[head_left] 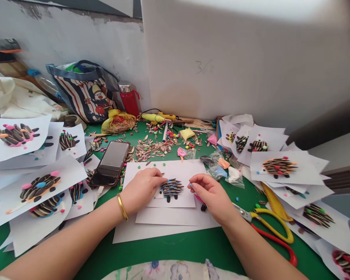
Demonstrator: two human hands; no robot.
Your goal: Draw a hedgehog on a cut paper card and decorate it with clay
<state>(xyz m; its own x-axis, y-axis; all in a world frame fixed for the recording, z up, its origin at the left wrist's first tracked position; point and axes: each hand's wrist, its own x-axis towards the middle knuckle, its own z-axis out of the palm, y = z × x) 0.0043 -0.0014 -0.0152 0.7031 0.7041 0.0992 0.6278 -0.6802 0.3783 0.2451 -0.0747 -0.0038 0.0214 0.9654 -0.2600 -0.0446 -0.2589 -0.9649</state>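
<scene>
At the green table (134,251): a small blue piece (191,186) pinched beside a hedgehog (172,189)

Viewed from where I stand in the room. The hedgehog, its back of striped seeds (176,187) set over blue, lies on a white sheet (187,202), itself resting on further white paper (166,217), between the two hands. Left hand (142,186): fingers drawn in at the hedgehog's head end; whether thumb and forefinger grip anything, I cannot tell. Right hand (207,190): thumb and forefinger closed on the small blue piece, just beyond the tail end, apart from the seeds.

Handling, as I judge it: a light pinch serves best, since so small and seemingly soft a piece could flatten under pressure. Fingertips of the supporting hand do well to press bare paper only, so that the white sheet does not slide; leaning on the seeds might loosen them. Any contact with the seeds is best made from above, gently, without sideways drag. Scissors (253,215) lie just beside the right forearm (242,237), which should be kept clear of their blades.
</scene>
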